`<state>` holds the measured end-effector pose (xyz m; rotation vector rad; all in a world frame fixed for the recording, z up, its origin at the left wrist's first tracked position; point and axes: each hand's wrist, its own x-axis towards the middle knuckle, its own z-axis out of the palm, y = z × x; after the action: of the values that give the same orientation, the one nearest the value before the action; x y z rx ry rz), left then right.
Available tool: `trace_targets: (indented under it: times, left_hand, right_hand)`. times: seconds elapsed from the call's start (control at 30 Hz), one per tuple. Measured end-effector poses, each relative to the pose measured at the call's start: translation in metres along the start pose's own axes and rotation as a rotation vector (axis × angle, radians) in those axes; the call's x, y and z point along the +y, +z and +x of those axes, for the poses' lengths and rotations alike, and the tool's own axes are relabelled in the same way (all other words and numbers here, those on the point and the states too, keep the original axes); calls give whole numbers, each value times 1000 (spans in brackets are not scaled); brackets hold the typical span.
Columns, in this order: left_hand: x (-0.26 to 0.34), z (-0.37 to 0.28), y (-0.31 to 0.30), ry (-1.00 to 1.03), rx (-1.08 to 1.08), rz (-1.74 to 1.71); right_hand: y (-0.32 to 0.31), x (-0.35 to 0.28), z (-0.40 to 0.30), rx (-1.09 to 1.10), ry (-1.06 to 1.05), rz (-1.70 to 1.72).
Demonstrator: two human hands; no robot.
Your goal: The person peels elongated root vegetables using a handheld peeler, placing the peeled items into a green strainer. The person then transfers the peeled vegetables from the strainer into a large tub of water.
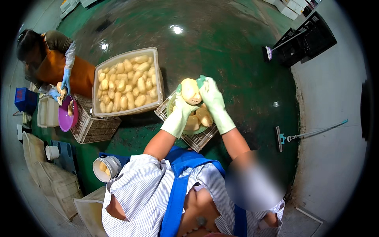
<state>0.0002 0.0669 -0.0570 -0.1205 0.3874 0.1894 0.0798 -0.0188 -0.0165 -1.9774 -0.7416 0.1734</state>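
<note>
My left hand, in a pale green rubber glove, holds a peeled lotus root segment from below and from its left side. Holes show in the root's cut end, which faces me. Against the root's right side, my gloved right hand is curled, with darker green at its fingers. Whether it holds anything is hidden. Beneath both hands, a round green plastic basket contains more lotus root segments. The basket rests on a slatted plastic crate.
A large white tub full of lotus roots stands left of the basket. Beyond it, a co-worker in blue gloves handles a root over a purple basin. A white bucket holds roots. Right are a floor squeegee and black crates.
</note>
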Motion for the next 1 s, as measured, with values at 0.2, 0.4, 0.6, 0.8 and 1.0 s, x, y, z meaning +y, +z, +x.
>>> trace_targets:
  times: [0.2, 0.4, 0.6, 0.8, 1.0]
  left_hand:
    - [26, -4, -9, -26, -89, 27]
    - [63, -21, -1, -26, -103, 129]
    - [167, -14, -64, 69, 180, -172]
    - [279, 7, -247, 218, 329, -189]
    - [329, -3, -299, 220, 766, -144]
  right_hand:
    - [40, -2, -2, 24, -65, -177]
    - [57, 45, 42, -202, 537, 2]
    - [68, 108, 37, 45, 818, 693]
    - [59, 111, 6, 18, 943, 759]
    - [73, 103, -2, -86, 963, 529]
